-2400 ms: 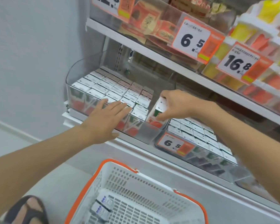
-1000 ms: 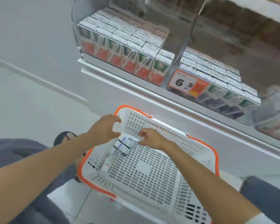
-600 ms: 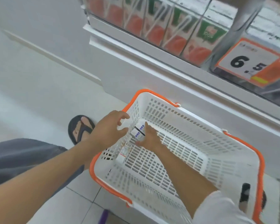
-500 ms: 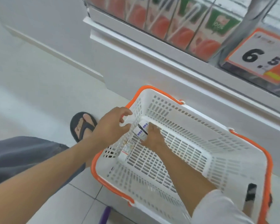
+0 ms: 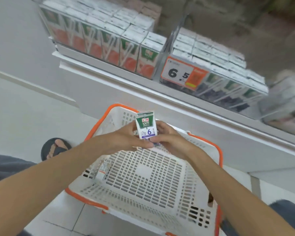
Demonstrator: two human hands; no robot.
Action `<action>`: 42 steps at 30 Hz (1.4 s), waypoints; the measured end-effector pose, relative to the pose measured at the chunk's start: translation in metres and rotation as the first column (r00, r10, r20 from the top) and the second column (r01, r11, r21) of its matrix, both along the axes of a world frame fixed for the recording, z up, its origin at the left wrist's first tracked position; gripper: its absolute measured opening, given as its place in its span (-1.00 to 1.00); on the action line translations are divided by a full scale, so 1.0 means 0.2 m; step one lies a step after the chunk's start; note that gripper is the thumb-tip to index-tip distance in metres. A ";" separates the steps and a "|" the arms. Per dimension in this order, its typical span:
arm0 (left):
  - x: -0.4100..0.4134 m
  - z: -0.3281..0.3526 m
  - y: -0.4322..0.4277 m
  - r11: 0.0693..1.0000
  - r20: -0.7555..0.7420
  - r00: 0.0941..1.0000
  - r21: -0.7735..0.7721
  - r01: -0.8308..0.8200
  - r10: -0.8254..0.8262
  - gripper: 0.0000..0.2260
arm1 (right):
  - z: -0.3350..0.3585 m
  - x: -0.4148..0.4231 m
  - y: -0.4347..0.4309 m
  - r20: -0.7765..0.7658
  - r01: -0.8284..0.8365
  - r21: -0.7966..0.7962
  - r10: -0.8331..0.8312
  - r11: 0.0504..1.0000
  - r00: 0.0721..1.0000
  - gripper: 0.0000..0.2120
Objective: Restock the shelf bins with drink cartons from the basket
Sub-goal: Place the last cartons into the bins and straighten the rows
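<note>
A white drink carton [image 5: 146, 124] with a green label and a purple band stands upright above the white basket [image 5: 162, 198], which has an orange rim. My left hand [image 5: 124, 138] grips the carton's left side and my right hand [image 5: 165, 138] grips its right side and base. One more carton [image 5: 104, 169] lies on the basket's floor at the left. On the shelf above, a clear bin [image 5: 99, 40] holds rows of orange-fruit cartons, and a second bin [image 5: 225, 74] to its right holds purple-fruit cartons.
An orange-and-white price tag reading 6.5 [image 5: 182, 73] hangs on the right bin's front. A white shelf ledge [image 5: 160, 94] runs under both bins. My sandalled foot [image 5: 55, 148] rests on the tiled floor left of the basket. A blurred third bin [image 5: 286, 103] sits far right.
Both hands have risen from the basket floor with one carton, which now stands upright between them. The view has tilted up, so both shelf bins show again.
</note>
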State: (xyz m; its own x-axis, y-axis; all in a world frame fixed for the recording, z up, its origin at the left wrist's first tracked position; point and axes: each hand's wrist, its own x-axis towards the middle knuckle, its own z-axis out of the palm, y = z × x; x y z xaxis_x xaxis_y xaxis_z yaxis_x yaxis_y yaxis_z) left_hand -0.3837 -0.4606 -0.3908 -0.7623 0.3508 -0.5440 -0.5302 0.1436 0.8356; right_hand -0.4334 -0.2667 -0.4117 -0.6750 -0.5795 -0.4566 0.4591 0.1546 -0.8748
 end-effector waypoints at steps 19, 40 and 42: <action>-0.54 0.86 0.77 0.907 -0.798 0.496 -0.418 -0.045 -0.343 0.00 | 1.24 -0.20 0.87 -0.882 0.454 0.226 -0.016 0.862 0.470 -0.54; -0.96 0.60 0.52 0.319 -0.375 0.451 -0.927 -0.197 -0.810 -0.01 | 0.83 -1.01 0.75 -0.441 0.201 0.843 0.427 0.499 0.790 0.38; -0.95 0.61 0.52 0.335 -0.389 0.452 -0.921 -0.198 -0.803 -0.02 | 0.81 -0.98 0.78 -0.541 0.273 0.747 0.318 0.606 0.779 0.32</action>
